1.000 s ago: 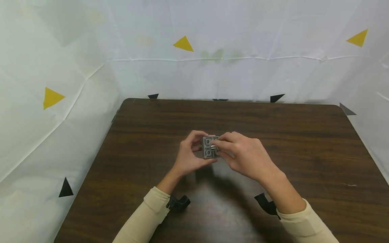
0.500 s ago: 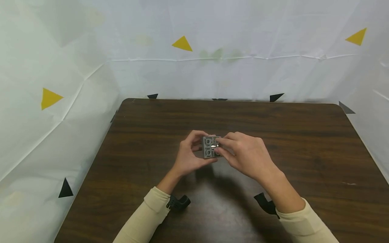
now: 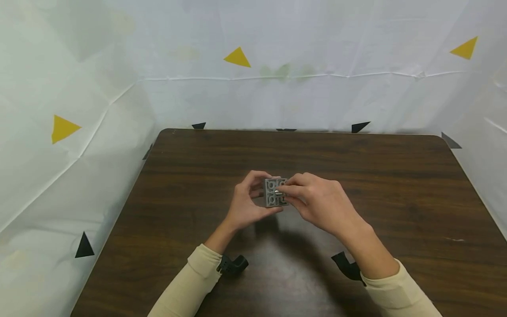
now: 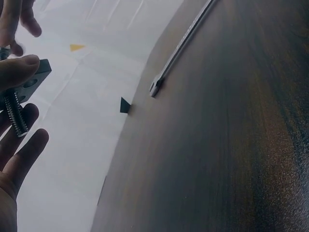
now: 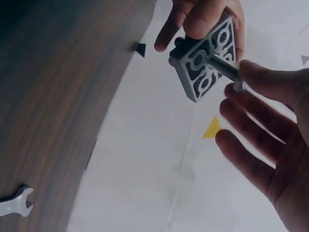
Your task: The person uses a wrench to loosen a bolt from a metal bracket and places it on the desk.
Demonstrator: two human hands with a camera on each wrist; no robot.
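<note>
Little has changed since the earlier frames: both hands stay at the same spot above the middle of the bench (image 3: 396,185), and only the right fingertips have shifted slightly on the bolt head, from a bit lower right on the plate to nearer its centre.

The left hand (image 3: 247,203) grips the grey plate (image 3: 274,192) by its left edge, thumb on the near side and fingers curled round the far side. The plate is held in the air, its ribbed face with round recesses turned toward the person and standing roughly upright.

A threaded bolt (image 5: 226,67) passes through the plate at right angles to that face. Its long axis runs near to far, with the head toward the person; in the left wrist view the threaded end (image 4: 14,113) sticks out beyond the plate's back.

The right hand (image 3: 321,203) pinches the bolt head between thumb and forefinger, the other fingers loosely spread.

A wrench (image 5: 14,202) lies flat on the bench.
</note>
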